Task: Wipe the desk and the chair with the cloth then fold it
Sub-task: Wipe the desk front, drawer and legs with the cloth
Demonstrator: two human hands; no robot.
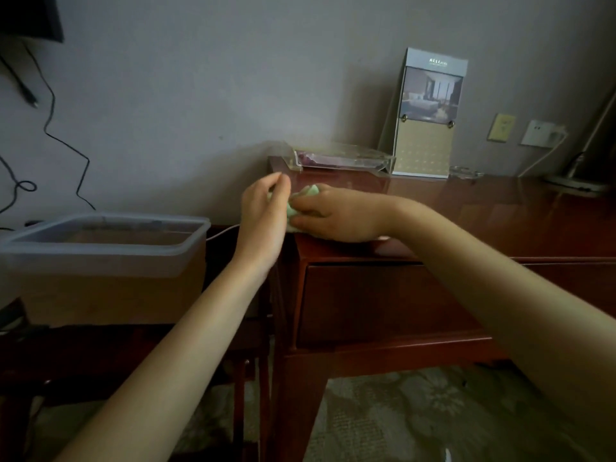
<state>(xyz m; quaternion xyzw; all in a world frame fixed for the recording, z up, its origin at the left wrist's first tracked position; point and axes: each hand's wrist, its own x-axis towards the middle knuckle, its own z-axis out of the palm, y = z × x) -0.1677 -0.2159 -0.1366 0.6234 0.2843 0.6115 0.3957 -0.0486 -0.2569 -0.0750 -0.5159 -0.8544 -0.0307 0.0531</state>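
Both arms reach to the left corner of the desk (466, 208), where the right hand (336, 215) curls its fingers over a green cloth (311, 191) and the left hand (263, 211) pinches its edge.

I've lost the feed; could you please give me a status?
Left hand pinches green cloth; right hand grips it on desk corner. Acrylic tray just behind.

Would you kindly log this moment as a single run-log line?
phase: cloth bunched at desk corner | left hand: pinches cloth | right hand: grips cloth, rests on desk | fold: not yet done
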